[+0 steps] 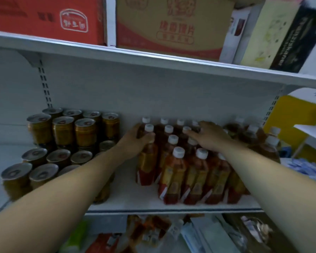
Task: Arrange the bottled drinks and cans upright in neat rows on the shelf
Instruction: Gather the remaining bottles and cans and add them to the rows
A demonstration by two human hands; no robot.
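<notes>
Several brown tea bottles point(177, 172) with white caps and red-yellow labels stand upright in rows on the white shelf point(131, 199). My left hand point(133, 141) is wrapped around the leftmost tea bottle point(147, 161), which stands a little apart from the block. My right hand point(208, 136) rests flat on the caps of the back bottles, fingers spread. Left of the bottles, several gold cans point(62, 132) stand stacked in two tiers. My left forearm hides some of the front cans.
More tea bottles point(270, 141) crowd the shelf's right end. Cardboard boxes point(171, 28) sit on the shelf above. Packaged goods point(153, 234) lie on the level below. A gap of bare shelf separates cans and bottles.
</notes>
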